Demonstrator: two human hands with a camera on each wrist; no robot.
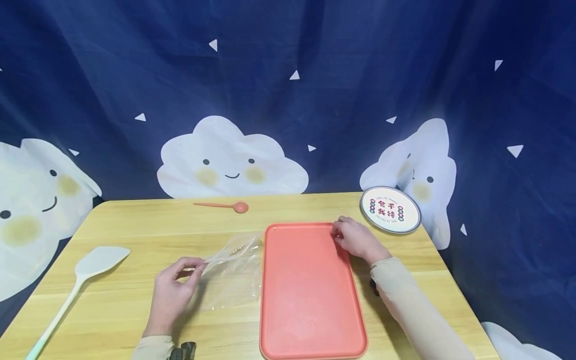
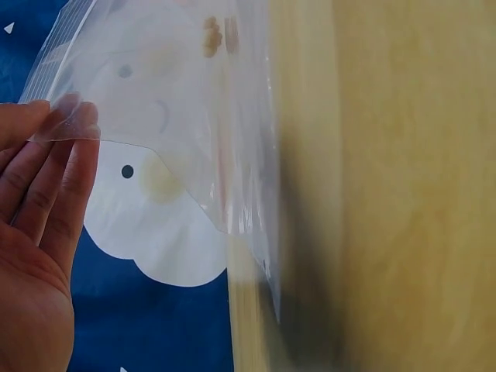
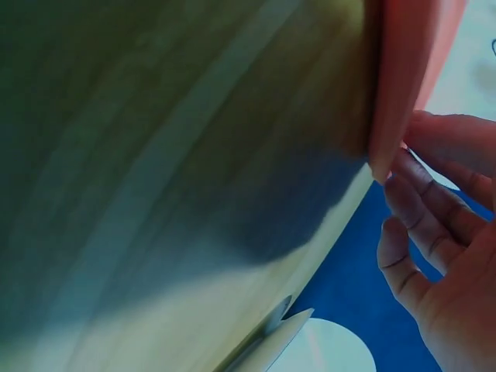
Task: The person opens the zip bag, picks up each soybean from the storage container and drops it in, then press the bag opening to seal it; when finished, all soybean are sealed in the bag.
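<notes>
Between the thumb and fingers of my left hand (image 1: 173, 292), the edge of a clear plastic zip bag (image 1: 234, 287) is pinched and lifted off the table. Its seal lines show in the left wrist view, as does a small tan mark or piece (image 2: 211, 37); whether this is print or contents I cannot tell. To the bag's right lies a flat coral-red tray (image 1: 310, 290). My right hand (image 1: 357, 240) grips the tray's far right corner, thumb over the rim and fingers against its outer side in the right wrist view.
A small orange spoon (image 1: 240, 207) lies at the back of the wooden table (image 1: 148, 225). On the left is a white spatula (image 1: 100, 261) with a pale green handle end. An oval plate (image 1: 390, 210) with printed characters sits back right, before a blue cloud-patterned curtain (image 1: 270, 95).
</notes>
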